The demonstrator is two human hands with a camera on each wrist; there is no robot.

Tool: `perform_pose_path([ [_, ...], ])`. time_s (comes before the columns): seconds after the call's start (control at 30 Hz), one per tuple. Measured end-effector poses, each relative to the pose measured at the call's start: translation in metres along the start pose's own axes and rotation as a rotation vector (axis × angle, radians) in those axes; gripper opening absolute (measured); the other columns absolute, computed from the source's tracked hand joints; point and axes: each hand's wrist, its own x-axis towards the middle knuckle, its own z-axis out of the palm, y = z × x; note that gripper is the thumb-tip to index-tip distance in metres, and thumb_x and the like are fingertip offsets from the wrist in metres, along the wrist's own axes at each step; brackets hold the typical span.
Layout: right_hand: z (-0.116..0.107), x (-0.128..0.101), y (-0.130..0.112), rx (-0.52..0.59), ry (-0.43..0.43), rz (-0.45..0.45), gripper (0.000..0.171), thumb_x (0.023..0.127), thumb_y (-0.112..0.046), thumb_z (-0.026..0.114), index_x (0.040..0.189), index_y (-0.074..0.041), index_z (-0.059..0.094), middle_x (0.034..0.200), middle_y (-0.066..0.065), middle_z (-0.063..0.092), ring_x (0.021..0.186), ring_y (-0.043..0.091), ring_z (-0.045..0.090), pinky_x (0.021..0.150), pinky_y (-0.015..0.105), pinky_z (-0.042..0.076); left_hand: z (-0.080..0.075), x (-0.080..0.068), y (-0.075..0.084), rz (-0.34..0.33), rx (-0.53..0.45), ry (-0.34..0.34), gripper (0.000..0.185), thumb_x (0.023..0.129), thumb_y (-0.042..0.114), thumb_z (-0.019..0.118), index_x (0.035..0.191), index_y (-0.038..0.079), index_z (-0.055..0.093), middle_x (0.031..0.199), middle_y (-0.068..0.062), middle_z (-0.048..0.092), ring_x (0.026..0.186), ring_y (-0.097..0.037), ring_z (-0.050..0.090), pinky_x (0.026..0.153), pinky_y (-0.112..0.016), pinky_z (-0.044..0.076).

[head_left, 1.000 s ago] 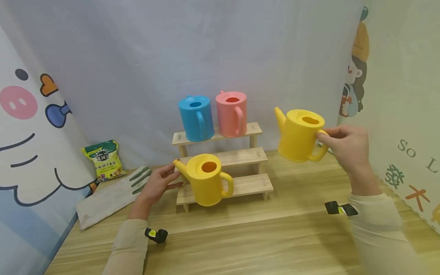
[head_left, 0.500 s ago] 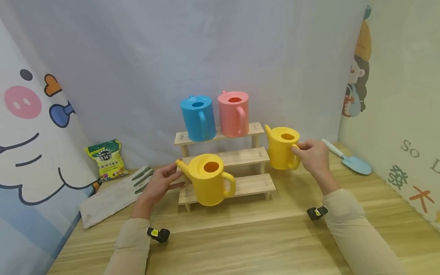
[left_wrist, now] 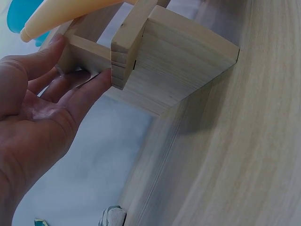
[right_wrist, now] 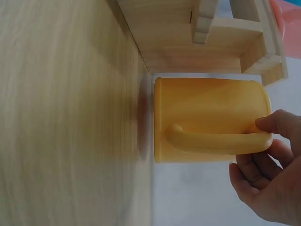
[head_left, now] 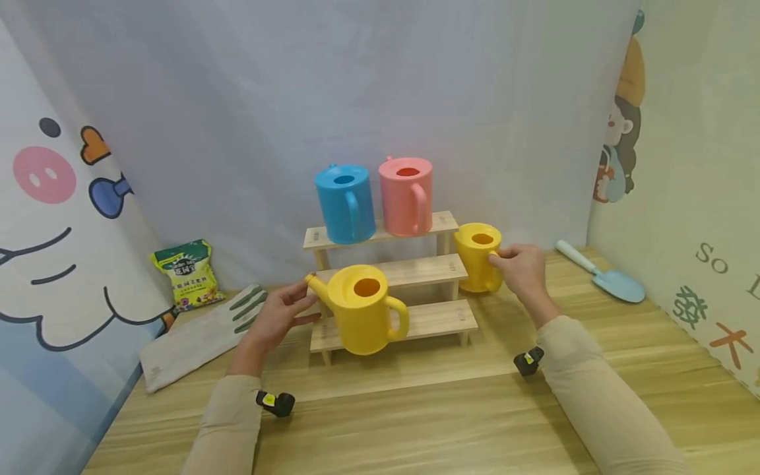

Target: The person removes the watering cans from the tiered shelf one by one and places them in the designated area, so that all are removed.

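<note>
My right hand (head_left: 522, 267) pinches the handle of a yellow watering can (head_left: 473, 260) beside the stand's right end. In the right wrist view, this can's base (right_wrist: 157, 120) hangs close over the tabletop, upright. My left hand (head_left: 279, 316) is at the left end of the three-tier wooden stand (head_left: 427, 321); in the left wrist view its fingertips (left_wrist: 106, 77) touch the ends of the boards. Another yellow watering can (head_left: 359, 316) sits at the lowest tier, its spout close above my left fingers. A blue can (head_left: 344, 211) and a pink can (head_left: 405, 204) stand on the top tier.
A pale blue trowel (head_left: 617, 285) lies on the table at the right. At the left are a garden glove (head_left: 196, 343) with green-striped fingers and a green and yellow packet (head_left: 189, 277). A grey curtain (head_left: 267, 119) hangs behind, and printed cloths line both sides.
My right hand has brought its yellow watering can left and down from the air at the right to beside the stand. The trowel has come into sight. My left hand has kept its place.
</note>
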Motion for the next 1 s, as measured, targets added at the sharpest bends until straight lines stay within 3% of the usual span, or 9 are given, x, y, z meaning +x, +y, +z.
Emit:
perform_pose_path([
  [0.43, 0.008, 0.0, 0.001, -0.074, -0.075, 0.015, 0.027, 0.078, -0.022, 0.071, 0.085, 0.003, 0.071, 0.085, 0.017, 0.066, 0.077, 0.027, 0.058, 0.064, 0.035, 0.05, 0.001, 0.0, 0.001, 0.001, -0.016, 0.004, 0.051, 0.093, 0.007, 0.051, 0.14, 0.003, 0.032, 0.147, -0.005, 0.023, 0.13, -0.024, 0.027, 0.089, -0.05, 0.043],
  [0.7, -0.008, -0.007, -0.001, -0.093, -0.134, -0.034, 0.037, 0.079, -0.03, 0.07, 0.094, 0.003, 0.066, 0.089, 0.018, 0.065, 0.079, 0.029, 0.06, 0.064, 0.037, 0.052, 0.002, -0.002, 0.002, -0.01, -0.009, -0.004, 0.052, 0.093, 0.008, 0.051, 0.141, 0.004, 0.031, 0.147, -0.008, 0.022, 0.128, -0.026, 0.03, 0.09, -0.05, 0.042],
  [0.83, -0.017, -0.017, -0.019, -0.069, -0.048, -0.143, 0.034, 0.082, -0.025, 0.067, 0.099, 0.004, 0.065, 0.089, 0.017, 0.066, 0.078, 0.029, 0.062, 0.064, 0.039, 0.054, 0.003, -0.002, 0.003, -0.012, -0.004, -0.007, 0.053, 0.093, 0.009, 0.052, 0.141, 0.006, 0.031, 0.146, -0.008, 0.023, 0.128, -0.026, 0.031, 0.09, -0.05, 0.042],
  [1.0, -0.017, -0.035, -0.059, 0.104, -0.009, -0.365, 0.026, 0.08, -0.023, 0.071, 0.093, -0.001, 0.069, 0.086, 0.008, 0.068, 0.076, 0.02, 0.064, 0.068, 0.037, 0.055, 0.002, -0.002, 0.002, -0.011, 0.0, 0.001, 0.053, 0.093, 0.009, 0.052, 0.141, 0.006, 0.031, 0.146, -0.007, 0.024, 0.127, -0.025, 0.033, 0.089, -0.048, 0.043],
])
